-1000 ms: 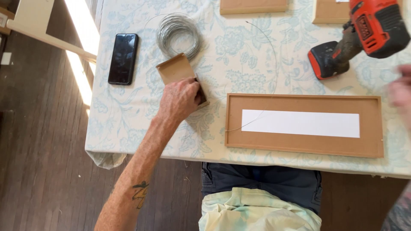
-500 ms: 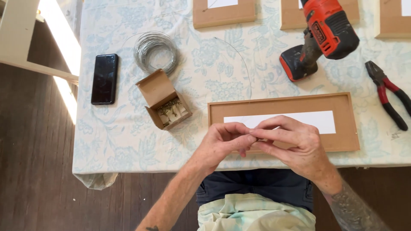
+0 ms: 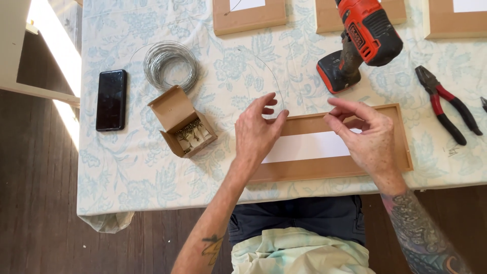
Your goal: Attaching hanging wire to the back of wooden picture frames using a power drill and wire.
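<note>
Since half a second back our hands have split apart: they were bunched together over the near edge of the frame, and now the left hand [image 3: 257, 133] sits over the frame's left end while the right hand [image 3: 366, 138] is over its right half.

The long wooden frame [image 3: 329, 165] lies flat on the table, back side up, with a white panel [image 3: 304, 147] in the middle. Its long axis runs left to right, tilted just a bit so the right end sits farther from us. It's at the near edge of the table, right in front of our lap.

Left hand is palm down, fingers curled loosely, thumb and forefinger apart, index tip at the frame's top rail near the end of a thin wire [image 3: 271, 76] arcing up the cloth. Whether it actually pinches the wire, we can't tell. Right hand is palm down too, fingertips drawn together in a narrow pinch above the top rail; anything between them is too small to see.

Further out: an open cardboard box [image 3: 175, 109] of small brass hardware to the left, a wire coil [image 3: 170, 65] and a black phone [image 3: 111, 100] beyond it, an orange drill [image 3: 357, 43] behind the frame, red-handled pliers [image 3: 446, 104] to the right, all on the floral tablecloth [image 3: 132, 172].
</note>
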